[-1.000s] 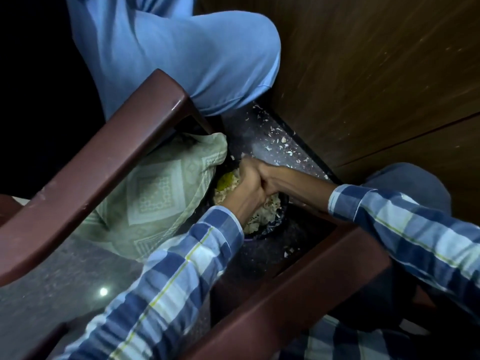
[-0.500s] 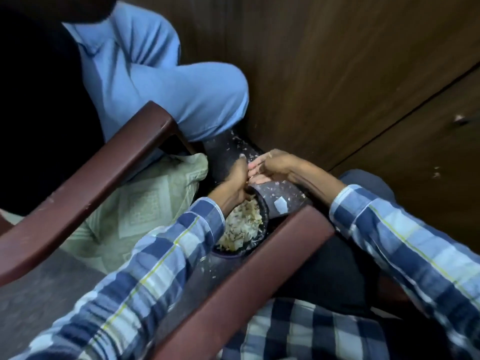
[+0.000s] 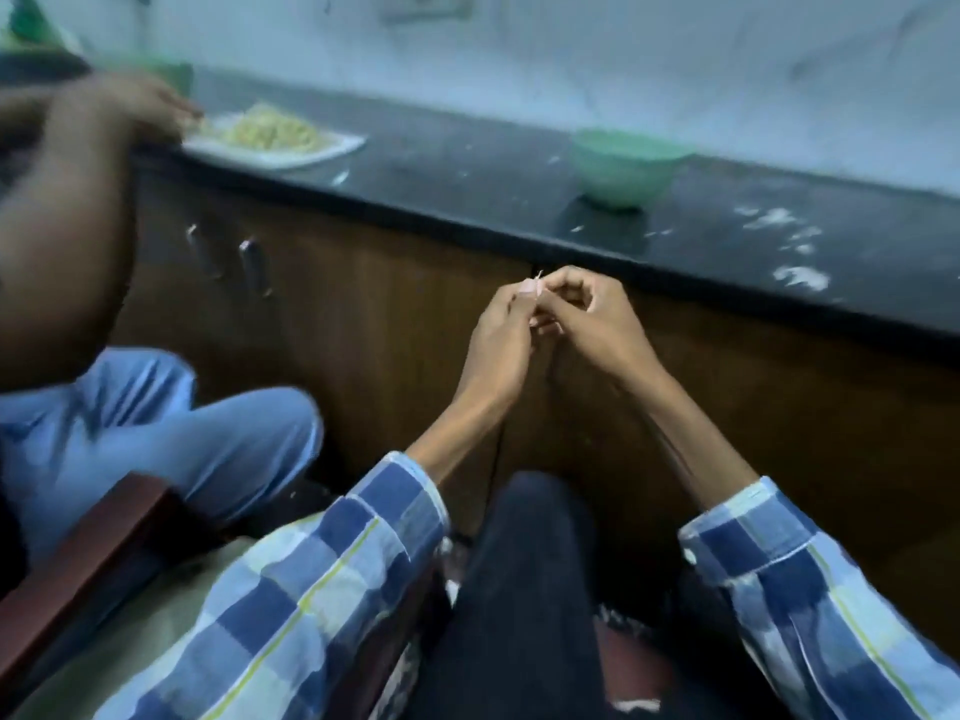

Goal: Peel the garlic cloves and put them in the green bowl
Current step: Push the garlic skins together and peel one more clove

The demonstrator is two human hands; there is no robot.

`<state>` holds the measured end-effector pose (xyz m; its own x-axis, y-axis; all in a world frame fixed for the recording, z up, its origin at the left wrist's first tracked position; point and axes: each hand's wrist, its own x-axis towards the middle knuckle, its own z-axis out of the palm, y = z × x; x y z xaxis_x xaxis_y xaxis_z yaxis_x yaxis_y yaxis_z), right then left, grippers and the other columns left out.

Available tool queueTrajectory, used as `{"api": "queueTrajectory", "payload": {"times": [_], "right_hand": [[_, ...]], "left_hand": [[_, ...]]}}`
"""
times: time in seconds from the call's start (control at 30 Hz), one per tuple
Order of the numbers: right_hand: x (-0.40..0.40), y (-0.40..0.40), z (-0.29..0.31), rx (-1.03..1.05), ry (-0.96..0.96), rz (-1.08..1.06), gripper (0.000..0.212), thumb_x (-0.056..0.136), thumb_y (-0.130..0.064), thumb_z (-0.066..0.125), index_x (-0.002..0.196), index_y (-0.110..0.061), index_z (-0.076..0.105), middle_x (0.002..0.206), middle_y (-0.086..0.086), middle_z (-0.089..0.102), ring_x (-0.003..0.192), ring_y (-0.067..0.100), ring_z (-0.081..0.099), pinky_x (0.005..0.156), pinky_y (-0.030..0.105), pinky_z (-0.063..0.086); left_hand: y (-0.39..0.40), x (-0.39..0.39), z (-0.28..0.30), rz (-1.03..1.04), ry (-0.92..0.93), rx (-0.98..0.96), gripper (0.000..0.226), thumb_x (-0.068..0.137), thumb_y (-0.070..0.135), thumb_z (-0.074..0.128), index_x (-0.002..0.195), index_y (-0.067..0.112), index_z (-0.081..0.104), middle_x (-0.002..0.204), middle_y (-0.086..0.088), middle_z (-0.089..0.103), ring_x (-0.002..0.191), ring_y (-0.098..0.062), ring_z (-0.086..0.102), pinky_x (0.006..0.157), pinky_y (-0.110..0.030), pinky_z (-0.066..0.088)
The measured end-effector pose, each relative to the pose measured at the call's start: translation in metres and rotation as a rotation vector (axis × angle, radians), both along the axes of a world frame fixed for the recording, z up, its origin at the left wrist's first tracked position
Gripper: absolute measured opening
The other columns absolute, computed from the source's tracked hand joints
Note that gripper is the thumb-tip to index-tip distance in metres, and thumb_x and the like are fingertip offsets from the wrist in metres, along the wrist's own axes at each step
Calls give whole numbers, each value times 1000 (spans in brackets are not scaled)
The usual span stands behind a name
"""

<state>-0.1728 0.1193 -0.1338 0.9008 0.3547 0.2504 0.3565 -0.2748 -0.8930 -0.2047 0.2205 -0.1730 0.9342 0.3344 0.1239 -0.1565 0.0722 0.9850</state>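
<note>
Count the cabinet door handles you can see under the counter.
2. Both sit on the wooden cabinet front at the left, side by side: one handle nearer the other person's arm, the second handle just to its right. More may be hidden behind that arm.

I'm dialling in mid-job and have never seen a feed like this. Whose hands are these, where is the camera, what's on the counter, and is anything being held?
There is no machine here. The picture comes from a camera worn on a person's head, looking forward and down, so the checked sleeves are that person's own arms. Their left hand and right hand meet in front of the cabinet and pinch a small garlic clove between the fingertips, apparently peeling it. On the dark counter stands the green bowl; its contents are not visible. Further left is a white plate of pale pieces, where a second person's hand reaches.
</note>
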Motion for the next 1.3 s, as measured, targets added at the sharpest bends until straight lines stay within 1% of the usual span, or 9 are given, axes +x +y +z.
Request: {"api": "queueTrajectory", "payload": {"times": [0.17, 0.3, 0.37, 0.53, 0.7, 0.87, 0.97, 1.07, 1.3], "right_hand": [[57, -87, 42, 33, -117, -215, 14, 102, -14, 64, 103, -2, 70, 103, 20, 74, 102, 40, 71, 96, 59, 54], [78, -171, 63, -107, -452, -451, 16, 100, -34, 61, 100, -24, 73, 101, -9, 75, 99, 8, 70, 92, 44, 58], [86, -207, 62, -339, -550, -611, 30, 103, -41, 56, 124, -22, 67, 127, -3, 68, 122, 13, 59, 106, 42, 50], [118, -228, 47, -875, -97, -520, 85, 106, -63, 29, 165, -5, 6, 173, 15, -2, 160, 33, -5, 129, 47, 7], [177, -209, 60, -919, -64, -411, 74, 111, -52, 24, 165, -6, 5, 172, 15, -7, 159, 35, -11, 128, 48, 0], [222, -243, 88, -659, -135, -405, 52, 114, -37, 26, 117, -2, 64, 138, 25, 59, 136, 38, 50, 117, 53, 35], [237, -276, 85, -682, -60, -315, 61, 114, -44, 18, 158, -7, 37, 166, 14, 30, 156, 30, 23, 128, 44, 12], [250, -277, 74, -801, -35, -219, 64, 111, -52, 15, 164, -16, 20, 172, 2, 13, 160, 23, 5, 130, 43, 0], [231, -257, 75, -731, -56, 73, 59, 112, -50, 22, 163, -21, 28, 171, -5, 21, 157, 12, 19, 130, 37, 12]], "left_hand": [[-69, 38, 61, -68, -219, 145, 29, 112, 20, 45, 122, 15, 73, 120, -6, 76, 116, -25, 70, 106, -55, 53], [-114, 81, 84, -123, -257, 399, 26, 109, 24, 53, 121, 15, 74, 118, 4, 75, 113, -14, 67, 103, -36, 51], [-127, 101, 88, -142, -221, 473, 27, 109, 26, 53, 125, 15, 72, 122, 4, 72, 113, -13, 64, 94, -28, 46], [-152, 143, 96, -160, -104, 482, 27, 113, 32, 41, 95, 25, 60, 91, 13, 60, 96, -15, 54, 79, -30, 34], [-175, 172, 108, -184, -65, 515, 48, 115, 36, 32, 72, 22, 48, 82, -5, 62, 87, -25, 54, 71, -36, 33], [-172, 198, 103, -301, 28, 168, 40, 116, 37, 34, 99, 18, 65, 118, -5, 63, 110, -18, 59, 95, -28, 41], [-161, 203, 100, -338, 56, -112, 51, 115, 40, 36, 138, -1, 58, 149, -16, 57, 143, -24, 50, 121, -35, 33], [-161, 206, 97, -252, 42, -37, 59, 114, 47, 34, 149, 3, 53, 155, -12, 54, 143, -19, 48, 115, -31, 32], [-163, 209, 98, -209, 12, -23, 60, 114, 49, 32, 145, 5, 58, 147, -8, 61, 143, -19, 50, 123, -37, 31]]}}
